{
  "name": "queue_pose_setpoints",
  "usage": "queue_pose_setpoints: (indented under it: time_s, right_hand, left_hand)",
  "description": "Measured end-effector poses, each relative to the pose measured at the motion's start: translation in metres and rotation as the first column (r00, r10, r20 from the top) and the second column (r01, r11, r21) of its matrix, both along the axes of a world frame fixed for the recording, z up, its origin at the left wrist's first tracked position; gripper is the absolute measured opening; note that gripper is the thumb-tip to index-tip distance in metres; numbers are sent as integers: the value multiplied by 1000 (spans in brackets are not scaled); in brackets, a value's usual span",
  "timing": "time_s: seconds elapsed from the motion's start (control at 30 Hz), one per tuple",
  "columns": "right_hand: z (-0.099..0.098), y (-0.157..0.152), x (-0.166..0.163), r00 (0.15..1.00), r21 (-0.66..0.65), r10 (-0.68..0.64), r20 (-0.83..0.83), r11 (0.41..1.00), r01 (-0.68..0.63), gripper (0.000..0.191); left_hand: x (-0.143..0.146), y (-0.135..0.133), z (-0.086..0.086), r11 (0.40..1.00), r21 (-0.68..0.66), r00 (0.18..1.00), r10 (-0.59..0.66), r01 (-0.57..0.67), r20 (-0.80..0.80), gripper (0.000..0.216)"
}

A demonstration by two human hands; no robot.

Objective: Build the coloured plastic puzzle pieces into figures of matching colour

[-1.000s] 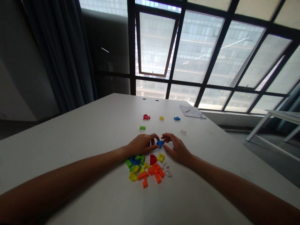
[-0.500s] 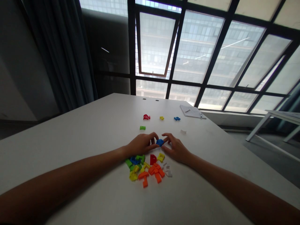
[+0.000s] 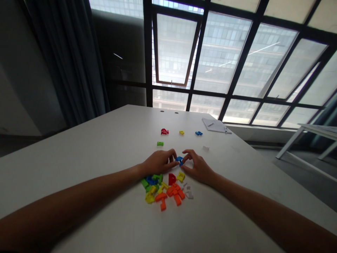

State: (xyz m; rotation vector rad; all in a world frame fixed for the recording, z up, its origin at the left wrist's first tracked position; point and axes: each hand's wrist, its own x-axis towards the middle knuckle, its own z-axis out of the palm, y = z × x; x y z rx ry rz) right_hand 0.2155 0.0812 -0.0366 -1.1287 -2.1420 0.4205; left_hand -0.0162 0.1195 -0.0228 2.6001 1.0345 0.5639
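A small blue plastic block (image 3: 179,160) is held between my two hands, above the near pile. My left hand (image 3: 162,160) pinches it from the left with thumb and fingers. From the other side, the curled fingertips of my right hand (image 3: 197,166) close on its right edge. Just below lie a red block (image 3: 172,179) and a yellow block (image 3: 180,176) with a square hole. Orange blocks (image 3: 176,192), green blocks (image 3: 158,178), and white pieces (image 3: 188,191) make up the rest of the pile with more yellow and blue ones.
Farther back on the white table (image 3: 105,147) are red pieces (image 3: 164,131), a small yellow piece (image 3: 181,133), blue pieces (image 3: 199,133), a green block (image 3: 160,143) and a white piece (image 3: 205,148). Paper (image 3: 216,124) with pens lies at the far right.
The blue block has been turned between my fingers, so an opening in it now shows. My right fingers have curled in a little more. The other blocks stay in place.
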Motion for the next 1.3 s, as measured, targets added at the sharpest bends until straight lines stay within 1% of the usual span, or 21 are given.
queue_pose_setpoints:
  time_s: [0.07, 0.13, 0.23, 0.37, 0.43, 0.53, 0.67, 0.73, 0.8, 0.87, 0.93, 1.0, 1.07, 1.17, 1.23, 1.3]
  right_hand:
    - [-1, -1, 0, 1000, 37, -3, 16, 999, 3, 42]
    - [-2, -1, 1, 999, 102, -2, 42, 995, -2, 36]
    - [-1, -2, 1, 994, 189, 9, 113, 982, -30, 25]
    - [1, -1, -2, 973, 218, 17, 231, 974, -69, 16]
    - [2, 0, -3, 963, 216, -9, 270, 975, -51, 15]
    - [1, 2, -2, 949, 221, -79, 306, 975, 11, 15]
    - [2, 11, 12, 895, 276, -183, 407, 959, 70, 22]
    - [5, 23, 23, 847, 311, -251, 468, 944, 108, 24]
    - [9, 43, 36, 782, 323, -320, 535, 933, 161, 26]
    - [13, 68, 47, 700, 293, -381, 604, 923, 249, 31]
    - [18, 93, 58, 617, 240, -424, 663, 901, 361, 35]
    - [23, 117, 67, 571, 208, -449, 688, 875, 437, 37]
    - [27, 134, 76, 544, 190, -470, 695, 850, 492, 39]
    - [32, 150, 86, 515, 162, -490, 703, 816, 555, 41]
    - [36, 154, 89, 516, 154, -494, 699, 810, 566, 41]
    - [40, 153, 87, 535, 163, -496, 684, 819, 551, 41]
  left_hand:
    - [0, 0, 0, 1000, 0, 1000, 9, -9, -7, 40]
    - [1, 0, 1, 1000, 10, 1000, 20, -20, -18, 40]
    - [2, 0, 0, 998, 57, 998, 37, -34, -56, 40]
    - [4, -1, 0, 990, 128, 988, 72, -55, -136, 40]
    - [4, -1, 0, 989, 128, 985, 92, -74, -148, 41]
    - [4, 0, -1, 987, 140, 984, 97, -75, -153, 38]
    - [4, 1, -3, 987, 149, 984, 84, -61, -156, 33]
    - [4, 2, -4, 989, 139, 985, 74, -53, -153, 31]
    - [3, 3, -5, 989, 138, 987, 64, -43, -151, 28]
    - [3, 3, -6, 988, 149, 988, 58, -36, -146, 26]
    - [2, 4, -7, 987, 157, 989, 57, -35, -136, 24]
    - [2, 4, -8, 987, 157, 991, 55, -35, -126, 23]
    - [1, 5, -9, 988, 153, 991, 55, -36, -123, 21]
    - [2, 4, -8, 989, 146, 991, 52, -33, -126, 20]
    - [2, 4, -7, 989, 143, 990, 52, -34, -129, 20]
    - [2, 4, -7, 990, 139, 990, 52, -35, -128, 20]
